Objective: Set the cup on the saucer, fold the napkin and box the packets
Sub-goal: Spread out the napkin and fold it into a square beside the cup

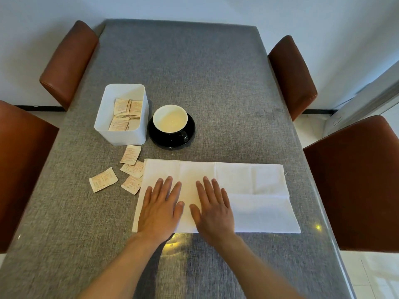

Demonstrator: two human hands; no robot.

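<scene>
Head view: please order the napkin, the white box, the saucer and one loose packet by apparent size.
1. napkin
2. white box
3. saucer, close to the box, so this order is unsure
4. loose packet

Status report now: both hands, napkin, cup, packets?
Left hand and right hand open, flat on napkin. Cup on saucer. Four packets outside box, two touching the napkin's left edge.

Soft even light, glare on table (172,240) edge (wide-angle bowed edges).
</scene>
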